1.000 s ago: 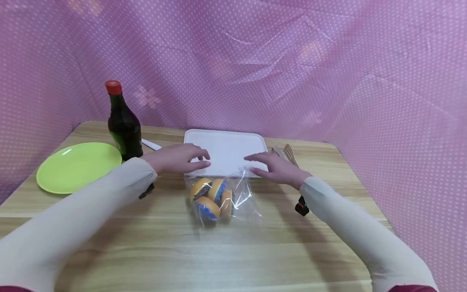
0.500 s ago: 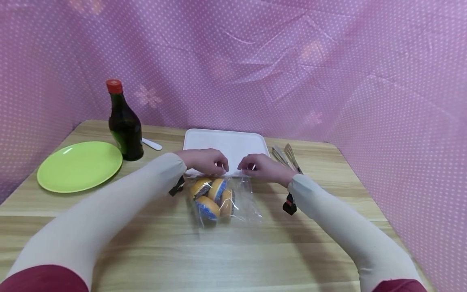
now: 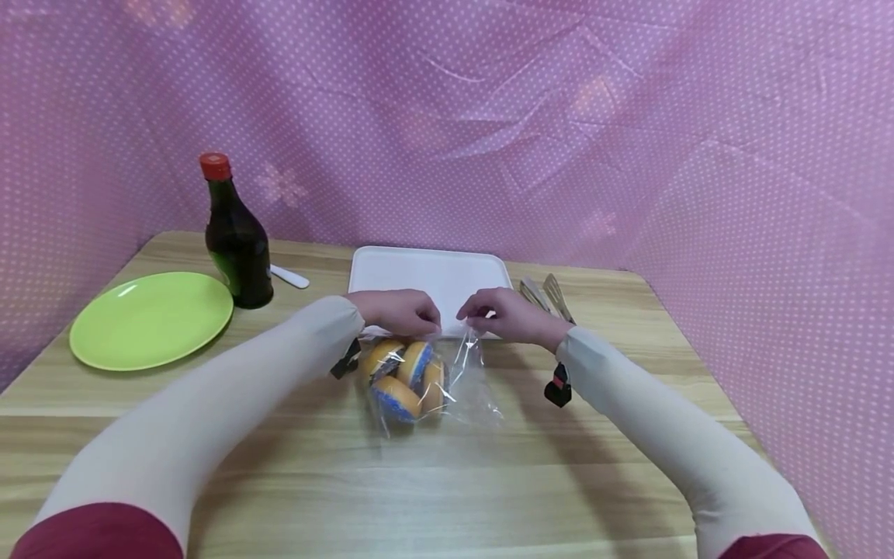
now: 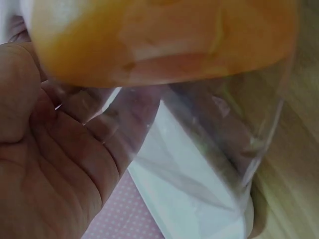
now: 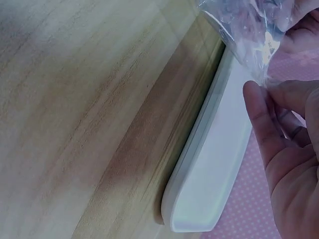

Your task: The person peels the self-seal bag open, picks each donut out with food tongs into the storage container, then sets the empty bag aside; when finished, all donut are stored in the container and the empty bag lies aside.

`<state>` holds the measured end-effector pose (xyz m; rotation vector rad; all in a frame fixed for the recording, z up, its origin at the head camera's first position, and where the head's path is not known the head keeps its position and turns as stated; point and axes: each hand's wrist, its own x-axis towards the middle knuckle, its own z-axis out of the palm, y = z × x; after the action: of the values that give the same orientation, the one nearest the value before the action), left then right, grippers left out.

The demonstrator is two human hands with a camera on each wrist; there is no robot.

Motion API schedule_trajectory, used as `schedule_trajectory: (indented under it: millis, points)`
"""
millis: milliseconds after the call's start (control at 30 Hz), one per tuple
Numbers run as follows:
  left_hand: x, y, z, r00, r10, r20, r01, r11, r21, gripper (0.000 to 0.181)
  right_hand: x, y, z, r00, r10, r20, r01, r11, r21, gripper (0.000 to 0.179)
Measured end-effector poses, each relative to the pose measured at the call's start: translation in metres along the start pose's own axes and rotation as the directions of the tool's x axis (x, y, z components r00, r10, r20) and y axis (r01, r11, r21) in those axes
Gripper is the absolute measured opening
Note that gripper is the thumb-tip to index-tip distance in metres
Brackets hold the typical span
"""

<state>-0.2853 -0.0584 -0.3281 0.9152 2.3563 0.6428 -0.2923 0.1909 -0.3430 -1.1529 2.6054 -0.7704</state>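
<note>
A clear plastic bag [image 3: 475, 396] lies on the wooden table, its upper edge lifted toward both hands. Inside it are several round golden bun-like pieces [image 3: 396, 397], some with blue or dark faces. My right hand [image 3: 513, 314] pinches the bag's edge between thumb and forefinger, and the right wrist view shows the film gathered at those fingertips [image 5: 253, 92]. My left hand [image 3: 405, 310] grips the same edge further left, fingers bent down over it. Up close in the left wrist view, the film and an orange-brown piece [image 4: 164, 45] cover part of that hand [image 4: 55, 164].
Behind the bag is a white rectangular tray [image 3: 426, 268]. To the left stand a dark bottle [image 3: 239, 248] with a red cap and a green plate [image 3: 150, 322]; a white handle [image 3: 289, 277] shows beside the bottle. Metal utensils [image 3: 555, 295] lie right of the tray. Pink dotted cloth [image 3: 447, 116] hangs behind.
Both hands have come inward from over the tray to the bag's upper edge and now hold it. The film near the right hand is pulled up, while the pieces have hardly moved.
</note>
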Motion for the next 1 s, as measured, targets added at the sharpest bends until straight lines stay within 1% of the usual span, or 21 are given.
schedule_trajectory:
  millis: [133, 267, 367, 500, 600, 767, 1000]
  points:
    - [0.003, -0.002, 0.004, 1.0, 0.017, -0.022, -0.018, 1.0, -0.022, 0.025, 0.0, -0.003, -0.002, 1.0, 0.017, 0.01, -0.018, 1.0, 0.018, 0.02]
    - [0.005, -0.001, 0.008, 1.0, 0.011, -0.028, -0.012, 1.0, -0.028, 0.019, 0.0, -0.005, -0.003, 0.999, 0.031, 0.021, -0.031, 0.999, 0.02, 0.02]
    - [0.007, -0.002, 0.009, 0.999, 0.015, -0.04, -0.015, 1.0, -0.006, 0.017, 0.001, -0.006, -0.003, 0.998, 0.056, 0.028, -0.056, 0.998, 0.017, 0.018]
    - [0.01, -0.004, 0.01, 0.997, 0.045, -0.068, -0.044, 0.999, 0.02, 0.018, 0.002, -0.006, -0.003, 0.997, 0.073, 0.029, -0.073, 0.997, 0.005, 0.012]
    - [0.012, -0.006, 0.012, 0.995, 0.063, -0.083, -0.06, 0.998, 0.034, 0.018, 0.002, -0.005, -0.002, 0.998, 0.062, 0.02, -0.062, 0.998, 0.007, 0.007]
    - [0.016, -0.01, 0.015, 0.992, 0.077, -0.1, -0.069, 0.995, 0.074, 0.017, -0.002, 0.0, -0.002, 0.999, 0.04, 0.012, -0.041, 0.998, 0.052, 0.005]
    - [0.016, -0.013, 0.015, 0.99, 0.086, -0.113, -0.074, 0.992, 0.107, 0.016, -0.008, 0.006, -0.006, 0.999, 0.053, 0.001, -0.053, 0.996, 0.075, 0.006]
